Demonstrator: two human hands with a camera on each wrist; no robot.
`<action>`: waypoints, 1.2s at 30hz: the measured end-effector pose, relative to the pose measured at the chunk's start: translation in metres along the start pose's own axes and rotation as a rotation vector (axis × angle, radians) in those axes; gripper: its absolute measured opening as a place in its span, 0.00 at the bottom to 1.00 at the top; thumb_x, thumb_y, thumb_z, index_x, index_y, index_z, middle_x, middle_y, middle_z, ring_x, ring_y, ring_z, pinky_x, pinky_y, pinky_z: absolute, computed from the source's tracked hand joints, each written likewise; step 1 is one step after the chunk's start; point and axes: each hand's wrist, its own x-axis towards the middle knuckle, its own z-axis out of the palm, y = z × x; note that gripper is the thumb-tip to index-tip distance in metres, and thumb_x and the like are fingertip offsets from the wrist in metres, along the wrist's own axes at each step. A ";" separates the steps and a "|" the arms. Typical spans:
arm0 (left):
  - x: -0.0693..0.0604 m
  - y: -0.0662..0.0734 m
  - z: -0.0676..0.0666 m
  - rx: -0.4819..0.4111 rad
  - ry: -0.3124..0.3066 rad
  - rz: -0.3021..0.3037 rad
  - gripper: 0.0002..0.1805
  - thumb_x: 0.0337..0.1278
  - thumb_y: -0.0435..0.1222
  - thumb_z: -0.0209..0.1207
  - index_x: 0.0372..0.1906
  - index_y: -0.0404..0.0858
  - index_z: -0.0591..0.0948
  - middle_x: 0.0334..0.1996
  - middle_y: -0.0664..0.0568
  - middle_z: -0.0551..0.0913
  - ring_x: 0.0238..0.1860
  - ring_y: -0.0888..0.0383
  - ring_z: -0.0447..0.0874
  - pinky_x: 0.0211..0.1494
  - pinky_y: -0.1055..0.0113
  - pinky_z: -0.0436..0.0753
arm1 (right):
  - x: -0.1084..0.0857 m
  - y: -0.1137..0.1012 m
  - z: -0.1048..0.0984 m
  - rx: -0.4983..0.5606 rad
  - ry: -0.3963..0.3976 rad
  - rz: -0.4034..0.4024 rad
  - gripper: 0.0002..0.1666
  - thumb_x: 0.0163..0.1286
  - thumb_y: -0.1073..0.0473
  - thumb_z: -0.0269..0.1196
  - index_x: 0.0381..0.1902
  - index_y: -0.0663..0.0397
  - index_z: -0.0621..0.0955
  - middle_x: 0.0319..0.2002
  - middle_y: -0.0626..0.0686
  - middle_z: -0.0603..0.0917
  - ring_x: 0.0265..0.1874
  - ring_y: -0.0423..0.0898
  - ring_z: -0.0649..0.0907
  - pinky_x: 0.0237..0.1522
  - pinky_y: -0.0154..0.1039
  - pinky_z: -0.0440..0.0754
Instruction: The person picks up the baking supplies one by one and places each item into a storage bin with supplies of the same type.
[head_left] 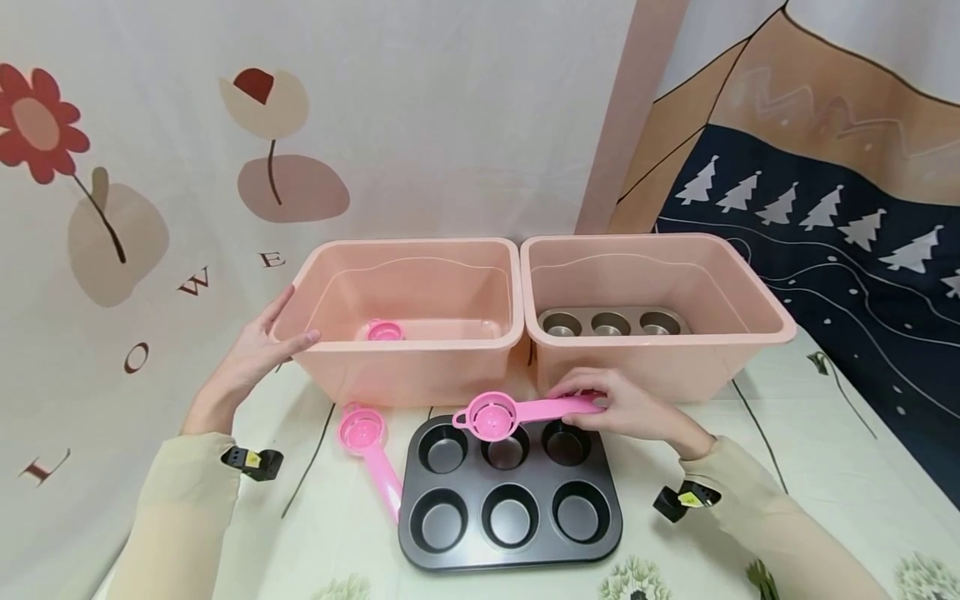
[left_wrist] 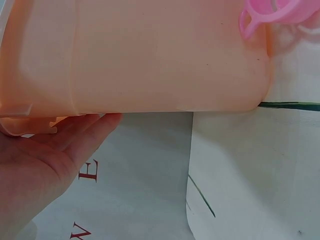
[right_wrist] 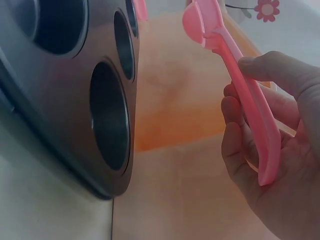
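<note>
My right hand point(head_left: 626, 406) grips the handle of a pink egg separator point(head_left: 491, 414), thumb on one side and fingers on the other. The separator is held above the back row of a dark muffin tin point(head_left: 510, 457). A second pink egg separator point(head_left: 362, 431) lies on the table, its handle end at the tin's left edge. My left hand point(head_left: 247, 358) touches the left end of a pink bin point(head_left: 405, 367), fingers fairly straight along its side wall point(left_wrist: 165, 60) below the rim. Inside that bin shows part of a pink separator-like item point(head_left: 386, 331).
Beside it on the right stands a second pink bin point(head_left: 622, 358) with a bronze-coloured muffin tin point(head_left: 611, 312) inside. A patterned cloth point(head_left: 450, 125) hangs behind both bins. The table point(head_left: 315, 533) has a pale printed cover.
</note>
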 end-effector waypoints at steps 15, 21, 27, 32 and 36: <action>-0.001 0.001 0.001 -0.007 0.007 -0.004 0.49 0.63 0.42 0.59 0.78 0.52 0.39 0.74 0.36 0.48 0.67 0.39 0.56 0.58 0.46 0.69 | 0.023 -0.013 0.011 0.019 -0.042 -0.099 0.16 0.56 0.74 0.68 0.45 0.63 0.84 0.39 0.54 0.83 0.32 0.47 0.77 0.26 0.33 0.73; -0.001 0.002 0.001 -0.007 0.006 -0.005 0.49 0.64 0.42 0.59 0.78 0.51 0.39 0.73 0.35 0.49 0.66 0.39 0.57 0.55 0.55 0.72 | 0.032 -0.020 0.011 0.023 -0.063 -0.097 0.15 0.59 0.68 0.69 0.46 0.57 0.84 0.40 0.48 0.84 0.31 0.42 0.77 0.25 0.30 0.72; -0.001 0.002 0.000 -0.006 0.015 0.000 0.48 0.64 0.42 0.59 0.78 0.52 0.40 0.73 0.35 0.51 0.65 0.41 0.59 0.44 0.73 0.72 | 0.040 -0.023 0.013 0.045 -0.084 -0.106 0.15 0.62 0.63 0.68 0.48 0.55 0.84 0.43 0.47 0.84 0.34 0.43 0.78 0.29 0.32 0.76; 0.000 0.002 0.000 -0.008 0.012 -0.007 0.48 0.64 0.42 0.59 0.78 0.53 0.40 0.73 0.36 0.50 0.65 0.41 0.59 0.48 0.66 0.71 | 0.046 -0.026 0.013 0.048 -0.098 -0.120 0.15 0.63 0.64 0.68 0.49 0.55 0.84 0.45 0.48 0.84 0.37 0.44 0.79 0.32 0.34 0.78; 0.000 0.001 0.001 -0.009 0.015 -0.009 0.48 0.63 0.42 0.59 0.78 0.53 0.40 0.73 0.36 0.50 0.65 0.41 0.58 0.50 0.64 0.70 | 0.050 -0.031 0.014 0.044 -0.107 -0.117 0.15 0.63 0.64 0.68 0.49 0.54 0.84 0.45 0.47 0.83 0.39 0.44 0.79 0.34 0.34 0.78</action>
